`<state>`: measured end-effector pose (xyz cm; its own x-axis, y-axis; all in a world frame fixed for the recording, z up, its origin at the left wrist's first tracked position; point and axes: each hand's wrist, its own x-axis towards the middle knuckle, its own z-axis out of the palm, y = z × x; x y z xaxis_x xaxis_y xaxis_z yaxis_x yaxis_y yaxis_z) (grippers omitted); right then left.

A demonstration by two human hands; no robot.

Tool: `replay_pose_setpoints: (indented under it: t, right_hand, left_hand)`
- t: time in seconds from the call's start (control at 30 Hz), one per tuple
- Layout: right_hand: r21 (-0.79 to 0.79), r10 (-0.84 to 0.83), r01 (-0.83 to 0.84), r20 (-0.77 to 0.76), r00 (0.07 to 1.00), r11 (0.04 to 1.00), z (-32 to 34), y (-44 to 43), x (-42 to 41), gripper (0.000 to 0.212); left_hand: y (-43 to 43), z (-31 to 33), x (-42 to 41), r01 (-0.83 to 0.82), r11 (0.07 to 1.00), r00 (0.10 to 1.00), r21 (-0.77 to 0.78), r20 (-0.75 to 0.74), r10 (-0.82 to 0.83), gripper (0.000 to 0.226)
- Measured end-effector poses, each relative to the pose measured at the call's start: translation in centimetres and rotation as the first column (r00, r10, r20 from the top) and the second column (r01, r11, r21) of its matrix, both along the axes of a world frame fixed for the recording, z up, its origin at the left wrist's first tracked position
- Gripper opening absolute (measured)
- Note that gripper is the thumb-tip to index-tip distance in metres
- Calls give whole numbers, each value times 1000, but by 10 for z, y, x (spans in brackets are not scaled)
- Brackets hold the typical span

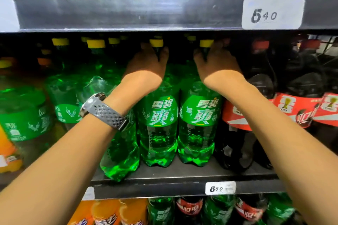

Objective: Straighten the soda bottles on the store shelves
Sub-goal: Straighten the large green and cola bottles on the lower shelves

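Below each hand, on the middle shelf point(182, 176), a green soda bottle stood upright, long axis vertical. My left hand point(148, 64) grasped the left bottle point(158, 115) by its neck; my right hand point(216, 62) likewise grasped the right bottle point(198, 115), both labels facing me.

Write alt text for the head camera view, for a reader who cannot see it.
The left hand grips the neck of the left green bottle and the right hand that of the right green bottle, both upright side by side on a store shelf. Dark cola bottles stand to their right.
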<state>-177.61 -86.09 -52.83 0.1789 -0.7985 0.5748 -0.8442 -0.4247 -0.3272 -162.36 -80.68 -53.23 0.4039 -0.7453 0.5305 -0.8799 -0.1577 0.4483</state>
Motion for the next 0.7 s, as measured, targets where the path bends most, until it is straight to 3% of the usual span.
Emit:
replay_pose_setpoints:
  t: [0.53, 0.7]
  right_hand:
    - [-10, 88, -88, 193, 977, 996, -11, 9, -10, 69]
    - [-23, 128, -126, 233, 964, 992, -15, 8, -10, 73]
  left_hand:
    - [14, -6, -1, 12, 990, 999, -139, -50, -19, 60]
    - [15, -4, -2, 13, 996, 998, -86, -53, -18, 70]
